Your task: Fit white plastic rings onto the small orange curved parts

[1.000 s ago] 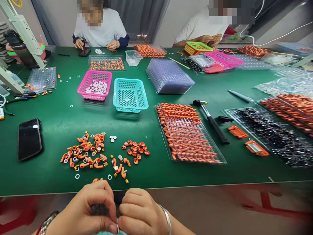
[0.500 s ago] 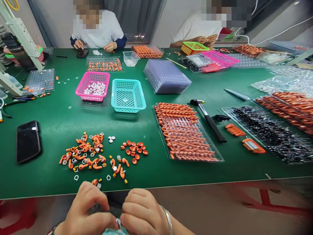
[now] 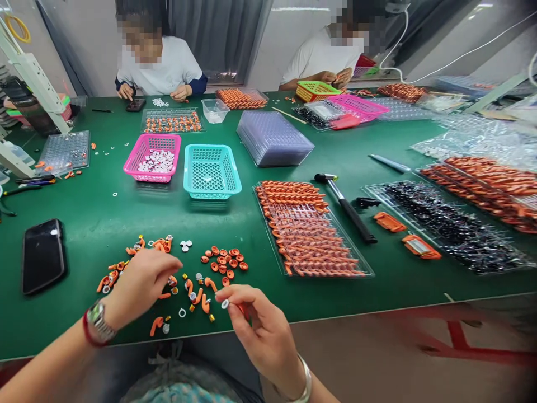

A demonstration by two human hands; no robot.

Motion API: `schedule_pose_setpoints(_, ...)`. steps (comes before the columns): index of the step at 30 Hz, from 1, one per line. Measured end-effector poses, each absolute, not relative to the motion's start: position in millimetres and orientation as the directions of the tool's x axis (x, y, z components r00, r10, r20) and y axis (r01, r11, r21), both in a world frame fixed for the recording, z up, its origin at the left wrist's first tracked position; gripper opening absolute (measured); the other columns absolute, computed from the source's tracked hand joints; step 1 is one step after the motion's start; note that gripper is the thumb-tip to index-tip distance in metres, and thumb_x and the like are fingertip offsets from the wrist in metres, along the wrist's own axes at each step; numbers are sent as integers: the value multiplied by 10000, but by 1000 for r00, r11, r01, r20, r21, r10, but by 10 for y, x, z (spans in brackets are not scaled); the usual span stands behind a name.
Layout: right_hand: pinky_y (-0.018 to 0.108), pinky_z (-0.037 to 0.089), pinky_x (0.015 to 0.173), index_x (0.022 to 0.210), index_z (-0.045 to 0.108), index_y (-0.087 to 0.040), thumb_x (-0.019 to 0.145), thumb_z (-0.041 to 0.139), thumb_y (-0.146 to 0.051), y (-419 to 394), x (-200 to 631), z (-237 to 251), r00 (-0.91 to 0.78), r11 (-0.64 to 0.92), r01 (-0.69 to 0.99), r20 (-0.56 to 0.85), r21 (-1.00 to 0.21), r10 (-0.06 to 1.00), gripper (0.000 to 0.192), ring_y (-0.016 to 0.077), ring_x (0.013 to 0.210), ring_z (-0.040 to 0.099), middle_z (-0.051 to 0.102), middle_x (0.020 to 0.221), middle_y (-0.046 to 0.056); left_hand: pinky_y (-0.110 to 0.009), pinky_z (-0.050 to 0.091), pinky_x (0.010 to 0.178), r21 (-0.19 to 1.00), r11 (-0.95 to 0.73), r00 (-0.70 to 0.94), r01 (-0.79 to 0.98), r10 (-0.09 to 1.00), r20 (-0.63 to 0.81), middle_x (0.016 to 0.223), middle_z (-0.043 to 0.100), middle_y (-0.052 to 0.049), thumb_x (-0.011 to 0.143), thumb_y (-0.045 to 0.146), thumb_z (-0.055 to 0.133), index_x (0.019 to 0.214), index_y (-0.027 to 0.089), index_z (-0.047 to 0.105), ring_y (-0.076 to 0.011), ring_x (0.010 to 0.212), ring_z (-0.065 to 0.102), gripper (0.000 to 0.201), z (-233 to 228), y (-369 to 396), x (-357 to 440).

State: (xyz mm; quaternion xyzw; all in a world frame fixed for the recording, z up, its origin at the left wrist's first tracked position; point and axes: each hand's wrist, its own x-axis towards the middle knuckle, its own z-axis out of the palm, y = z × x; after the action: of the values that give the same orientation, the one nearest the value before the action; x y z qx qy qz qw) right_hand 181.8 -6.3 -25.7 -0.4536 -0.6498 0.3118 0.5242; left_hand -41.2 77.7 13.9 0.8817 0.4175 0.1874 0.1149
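My right hand is near the table's front edge, thumb and forefinger pinched on a small white ring. A bit of orange shows behind those fingers, too hidden to identify. My left hand, back upward, is over a loose pile of orange earbud stem pieces; its fingertips are hidden. More orange earbud pieces with gold and silver parts lie between the hands. Beyond them sit several orange oval caps and a few white discs. A loose white ring rests near the edge.
A pink basket of white parts stands beside a turquoise basket. Rightward are a tray of orange pieces, a hammer and a tray of black parts. A phone lies left. Two people sit opposite.
Both hands have risen from below the table edge and moved apart. My left hand now reaches over the orange pile; my right holds a white ring above the table's front edge.
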Motion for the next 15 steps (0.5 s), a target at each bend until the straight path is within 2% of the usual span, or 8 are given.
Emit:
schedule_pose_setpoints(3,235,526,567,834,568,-202,900,513,-161,-39,1814,-247,-51,310,282,309,-908,950,95,142,615,621,650,722,16,-348,465,726,285,-627,582,725,779,231,863,757,-53,910,146,534,880,192,724,-220,799,655,198,54,1097,-283)
schedule_pose_setpoints(5,215,473,507,788,562,-201,888,515,-173,-26,1823,-236,-58,284,328,281,-901,958,113,120,546,559,597,660,-12,-359,449,718,238,-640,603,730,768,216,842,753,-52,893,150,576,862,200,746,-224,781,634,181,1,1208,-217)
schedule_pose_setpoints(10,207,392,484,791,525,-202,900,470,-193,-11,1856,-236,-109,252,335,229,-908,967,123,101,522,462,490,639,-41,-360,413,677,154,-660,628,735,749,209,797,711,-62,876,162,615,801,223,769,-226,766,580,182,-90,1278,-192)
schedule_pose_setpoints(15,217,332,466,787,496,-204,907,458,-244,0,1826,-219,-154,145,268,106,-953,982,132,102,504,388,409,607,-59,-369,430,704,152,-687,644,711,723,251,852,712,-67,891,183,601,783,206,751,-230,789,580,187,-76,1154,-218)
